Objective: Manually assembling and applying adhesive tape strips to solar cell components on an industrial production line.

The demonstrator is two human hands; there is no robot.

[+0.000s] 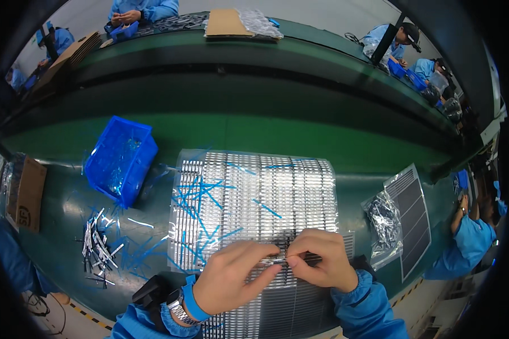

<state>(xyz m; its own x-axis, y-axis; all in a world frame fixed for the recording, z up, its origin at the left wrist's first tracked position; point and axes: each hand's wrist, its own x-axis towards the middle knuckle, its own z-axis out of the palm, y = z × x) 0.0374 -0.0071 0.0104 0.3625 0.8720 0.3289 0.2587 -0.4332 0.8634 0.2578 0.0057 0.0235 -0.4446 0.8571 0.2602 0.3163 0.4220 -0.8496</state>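
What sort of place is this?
Probably a factory assembly workshop: there's a green workbench with rows of thin metallic strips, a blue parts bin, and a co-worker in blue workwear at the bench opposite.

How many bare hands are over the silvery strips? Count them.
2: the left hand and, to its right, the right hand, both over the near part of the silvery strips.

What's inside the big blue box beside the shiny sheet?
Inside the blue box you can see a loose tangle of thin, see-through bluish scraps. They cover much of the bottom, so I can't tell whether anything else is hidden underneath.
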